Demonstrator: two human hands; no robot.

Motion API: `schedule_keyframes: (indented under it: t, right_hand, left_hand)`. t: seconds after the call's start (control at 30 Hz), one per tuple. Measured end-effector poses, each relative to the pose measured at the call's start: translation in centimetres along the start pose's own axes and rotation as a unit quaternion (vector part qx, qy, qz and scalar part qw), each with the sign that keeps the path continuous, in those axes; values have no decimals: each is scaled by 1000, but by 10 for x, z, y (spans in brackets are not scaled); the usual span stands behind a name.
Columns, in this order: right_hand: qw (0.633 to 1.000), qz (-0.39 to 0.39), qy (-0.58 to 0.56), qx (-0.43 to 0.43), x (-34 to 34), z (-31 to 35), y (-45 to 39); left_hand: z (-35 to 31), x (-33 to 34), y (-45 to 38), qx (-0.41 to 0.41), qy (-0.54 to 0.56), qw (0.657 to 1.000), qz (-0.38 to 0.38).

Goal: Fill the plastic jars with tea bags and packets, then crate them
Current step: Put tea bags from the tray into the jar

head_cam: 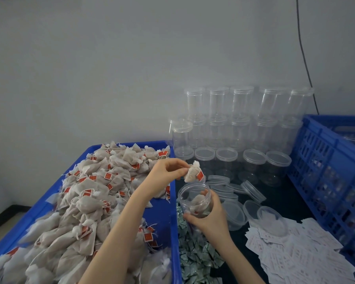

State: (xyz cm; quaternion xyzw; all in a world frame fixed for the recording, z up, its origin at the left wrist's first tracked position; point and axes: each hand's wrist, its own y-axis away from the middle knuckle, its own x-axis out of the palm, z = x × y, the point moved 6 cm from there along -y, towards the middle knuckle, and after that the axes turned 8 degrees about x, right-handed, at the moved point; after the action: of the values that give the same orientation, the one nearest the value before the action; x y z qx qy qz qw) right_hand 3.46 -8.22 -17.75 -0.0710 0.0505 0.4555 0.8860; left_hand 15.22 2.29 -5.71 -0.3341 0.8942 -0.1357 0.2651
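Few bags lay in the jar [195,198] gripped by the right hand [208,219]; the left hand [168,170] pinched another bag [193,173] above, crating undone.

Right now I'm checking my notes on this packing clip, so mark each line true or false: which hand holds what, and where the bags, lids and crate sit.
1. The right hand holds an open jar. True.
2. The left hand is empty. False: its fingers pinch a tea bag above the jar.
3. The jar already has tea bags in it. True.
4. The tea bags are heaped in a red bin. False: the bin is blue.
5. Loose lids lie beside the jar. True.
6. The crate stands on the left. False: on the right.
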Motion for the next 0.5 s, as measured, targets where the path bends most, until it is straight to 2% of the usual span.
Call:
schedule_keyframes:
  t: [0.07,0.13,0.37,0.5]
  right_hand:
    - [1000,-3,-6,2,-1,-1,-1]
    - [1000,-3,-7,2,-1,-1,-1]
    - [1000,1,11,11,1,-8,0]
    - [1000,5,7,20,2,-10,-1]
  left_hand:
    - [4,8,1,-12,-34,998,43]
    - [9,8,1,-24,-72,996,41]
    - [37,-43,7,-100,-160,972,-137]
    - [67,-60,15,-167,-234,947,-146]
